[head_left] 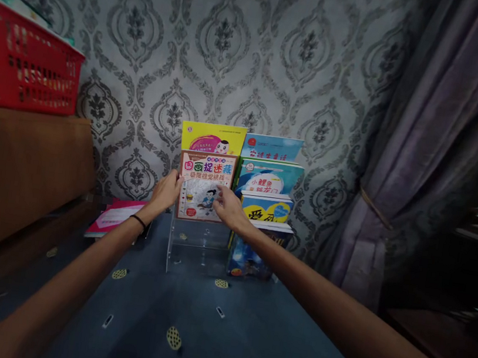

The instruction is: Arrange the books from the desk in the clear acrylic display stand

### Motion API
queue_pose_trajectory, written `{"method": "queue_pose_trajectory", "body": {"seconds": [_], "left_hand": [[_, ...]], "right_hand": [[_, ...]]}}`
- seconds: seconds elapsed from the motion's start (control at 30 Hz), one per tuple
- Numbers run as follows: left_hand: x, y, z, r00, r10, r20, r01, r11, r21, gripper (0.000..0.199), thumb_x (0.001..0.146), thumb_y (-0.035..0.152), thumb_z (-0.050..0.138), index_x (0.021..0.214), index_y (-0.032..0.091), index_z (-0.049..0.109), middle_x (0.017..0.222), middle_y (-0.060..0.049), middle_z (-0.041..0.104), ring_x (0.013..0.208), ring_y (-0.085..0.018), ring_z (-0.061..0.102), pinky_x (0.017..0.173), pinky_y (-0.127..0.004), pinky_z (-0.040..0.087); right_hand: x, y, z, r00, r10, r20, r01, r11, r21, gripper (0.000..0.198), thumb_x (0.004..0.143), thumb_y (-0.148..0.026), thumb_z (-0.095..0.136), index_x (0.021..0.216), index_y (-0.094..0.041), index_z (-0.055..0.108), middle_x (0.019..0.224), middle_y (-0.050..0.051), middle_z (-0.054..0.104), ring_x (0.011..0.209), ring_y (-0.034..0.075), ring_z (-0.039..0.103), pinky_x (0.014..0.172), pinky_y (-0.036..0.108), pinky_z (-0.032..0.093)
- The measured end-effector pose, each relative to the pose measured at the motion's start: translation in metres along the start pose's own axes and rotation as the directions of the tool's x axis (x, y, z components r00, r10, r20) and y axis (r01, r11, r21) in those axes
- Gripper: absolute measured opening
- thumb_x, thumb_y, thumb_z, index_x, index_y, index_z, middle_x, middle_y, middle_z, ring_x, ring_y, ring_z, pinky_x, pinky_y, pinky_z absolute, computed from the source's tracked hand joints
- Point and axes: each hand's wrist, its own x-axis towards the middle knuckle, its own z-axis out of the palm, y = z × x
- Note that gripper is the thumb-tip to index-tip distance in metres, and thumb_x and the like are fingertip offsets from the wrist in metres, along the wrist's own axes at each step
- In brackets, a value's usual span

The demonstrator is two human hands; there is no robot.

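An orange-brown picture book [195, 188] with colourful Chinese lettering stands upright in the left column of a clear tiered rack [198, 247]. My left hand [166, 192] is closed at the book's left edge, its thumb and fingers meeting there. On the right side of the cover rests my right hand [228, 208], index finger stretched out and the other fingers bent; it grips nothing that I can see. Behind this book rises a yellow book [213, 132]. Stepped down the right column are a light blue book [272, 146], a teal book [290, 177], a yellow-and-blue book [268, 210] and a dark blue book [255, 252].
The rack stands on a dark blue patterned cloth [194, 309], against a wallpapered wall. Left of it lies a pink-covered book [115, 218]. A red plastic basket [29, 55] sits on a brown box-like surface [17, 171] at far left. A tied purple curtain [370, 221] hangs at right.
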Motion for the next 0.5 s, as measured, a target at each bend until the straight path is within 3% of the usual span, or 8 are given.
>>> {"method": "queue_pose_trajectory", "body": {"seconds": [0.13, 0.5], "left_hand": [[-0.0018, -0.0031, 0.0023, 1.0, 0.02, -0.01, -0.02, 1.0, -0.017, 0.017, 0.102, 0.029, 0.044, 0.1, 0.02, 0.058, 0.101, -0.01, 0.072, 0.096, -0.024, 0.067, 0.082, -0.032, 0.047], [-0.0093, -0.0071, 0.005, 0.997, 0.069, -0.04, -0.071, 0.996, -0.058, 0.011, 0.099, 0.026, 0.047, 0.101, 0.02, 0.056, 0.103, -0.009, 0.071, 0.095, -0.024, 0.066, 0.083, -0.034, 0.048]], "right_hand": [[-0.0031, 0.0002, 0.0067, 0.997, -0.061, 0.048, 0.062, 0.998, -0.011, 0.042, 0.087, -0.016, 0.059, 0.129, -0.014, 0.062, 0.113, 0.013, 0.073, 0.109, 0.025, 0.067, 0.098, 0.036, 0.049], [-0.0065, 0.0054, 0.0111, 0.995, -0.087, 0.051, 0.087, 0.996, 0.007, 0.041, 0.087, -0.014, 0.059, 0.128, -0.016, 0.064, 0.112, 0.011, 0.075, 0.104, 0.024, 0.069, 0.094, 0.036, 0.051]]}}
